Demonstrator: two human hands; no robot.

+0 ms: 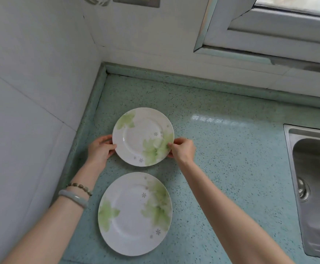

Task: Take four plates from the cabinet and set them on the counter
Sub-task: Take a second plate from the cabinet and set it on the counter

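Note:
Two white plates with pale green leaf prints are over the speckled green counter (222, 168). The far plate (143, 136) is gripped at both sides: my left hand (101, 149) pinches its left rim and my right hand (183, 150) pinches its right rim. It is level, at or just above the counter surface; I cannot tell if it touches. The near plate (134, 214) lies flat on the counter, free of both hands, just in front of the far one. The cabinet is out of view.
A white tiled wall (31, 111) runs along the left, with the counter's raised green lip (85, 141) against it. A steel sink (315, 187) is set into the counter at the right. A window frame (269, 40) stands behind the counter.

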